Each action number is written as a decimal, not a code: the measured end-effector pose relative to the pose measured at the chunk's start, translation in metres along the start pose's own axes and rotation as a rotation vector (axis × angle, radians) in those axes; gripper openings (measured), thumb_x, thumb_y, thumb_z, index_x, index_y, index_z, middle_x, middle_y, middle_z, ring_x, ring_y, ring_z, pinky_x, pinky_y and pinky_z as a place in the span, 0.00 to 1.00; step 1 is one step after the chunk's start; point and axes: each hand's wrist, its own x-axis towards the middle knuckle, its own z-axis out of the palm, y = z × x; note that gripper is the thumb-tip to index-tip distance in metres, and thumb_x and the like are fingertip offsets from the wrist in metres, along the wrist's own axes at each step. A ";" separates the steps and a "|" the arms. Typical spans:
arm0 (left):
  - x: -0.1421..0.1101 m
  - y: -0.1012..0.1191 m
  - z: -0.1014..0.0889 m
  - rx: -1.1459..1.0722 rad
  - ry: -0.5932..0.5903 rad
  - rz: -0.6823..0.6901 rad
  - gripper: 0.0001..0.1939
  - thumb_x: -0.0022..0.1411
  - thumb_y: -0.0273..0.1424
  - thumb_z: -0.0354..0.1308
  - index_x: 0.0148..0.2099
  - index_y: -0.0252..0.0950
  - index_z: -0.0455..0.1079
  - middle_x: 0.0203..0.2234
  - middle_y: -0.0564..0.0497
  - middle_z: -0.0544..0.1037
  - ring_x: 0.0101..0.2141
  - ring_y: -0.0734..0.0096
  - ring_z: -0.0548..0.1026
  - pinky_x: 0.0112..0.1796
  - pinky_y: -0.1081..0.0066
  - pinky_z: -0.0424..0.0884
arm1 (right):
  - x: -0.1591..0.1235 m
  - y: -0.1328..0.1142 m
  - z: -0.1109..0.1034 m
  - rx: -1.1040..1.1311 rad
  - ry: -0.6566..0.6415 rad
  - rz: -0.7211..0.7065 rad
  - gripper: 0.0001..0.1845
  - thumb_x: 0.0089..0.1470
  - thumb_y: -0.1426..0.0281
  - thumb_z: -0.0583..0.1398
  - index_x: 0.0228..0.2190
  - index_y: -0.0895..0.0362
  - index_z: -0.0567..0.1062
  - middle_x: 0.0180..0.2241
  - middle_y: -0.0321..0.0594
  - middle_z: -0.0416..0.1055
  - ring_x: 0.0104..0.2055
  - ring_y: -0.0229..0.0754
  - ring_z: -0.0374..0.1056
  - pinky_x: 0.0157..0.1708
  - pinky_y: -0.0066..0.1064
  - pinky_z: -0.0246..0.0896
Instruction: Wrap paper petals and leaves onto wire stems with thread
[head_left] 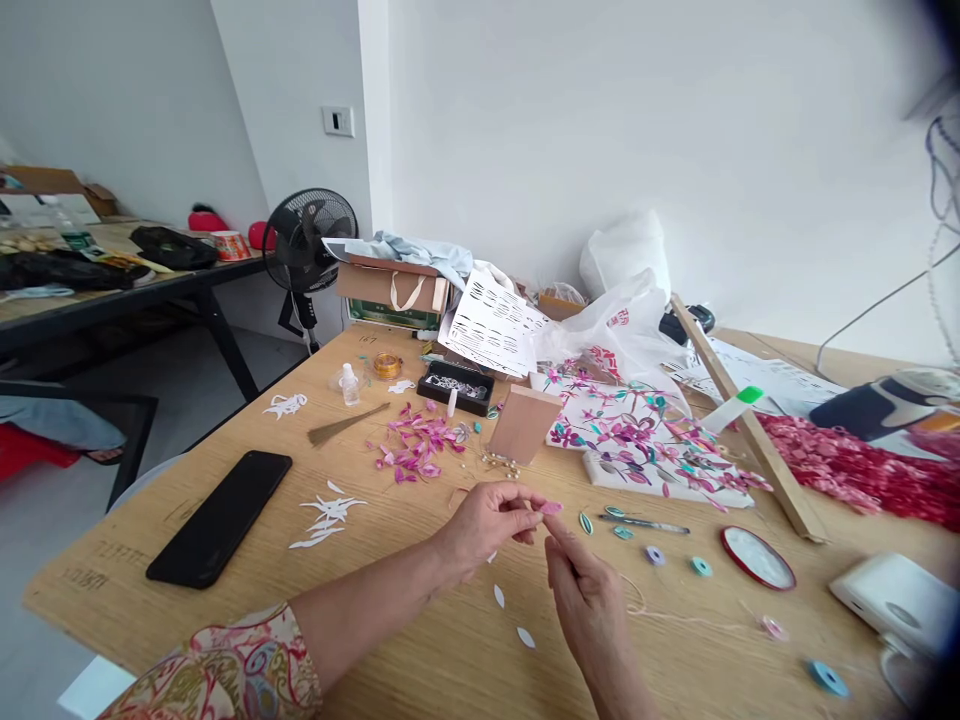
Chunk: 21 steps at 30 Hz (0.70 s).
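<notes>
My left hand (487, 525) pinches a small pink petal (552, 507) between thumb and fingertips, above the table. From the right, my right hand (589, 590) touches the petal's lower edge with a straight index fingertip. Its other fingers are curled in, and whatever they hold, if anything, is hidden. Pale thread (675, 618) lies on the table just right of that hand. Between my forearms lie white leaf-shaped paper pieces (525, 637). Beyond my left hand is a loose pile of pink petals (412, 440).
A black phone (220, 518) and white paper strips (326, 518) lie left. Behind stand a wooden block (523, 425) and black tray (455, 387). To the right are a floral piece on white foam (645, 470), a pen (645, 523), thread bobbins (701, 567), a red-rimmed round dish (757, 558) and a wooden bar (750, 430).
</notes>
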 end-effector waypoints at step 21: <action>0.004 -0.007 0.004 0.200 0.188 0.200 0.07 0.47 0.33 0.60 0.25 0.33 0.71 0.24 0.52 0.70 0.29 0.73 0.67 0.34 0.74 0.62 | -0.003 -0.007 0.002 0.781 -0.220 0.370 0.21 0.47 0.63 0.55 0.42 0.61 0.69 0.13 0.24 0.46 0.16 0.29 0.41 0.16 0.23 0.35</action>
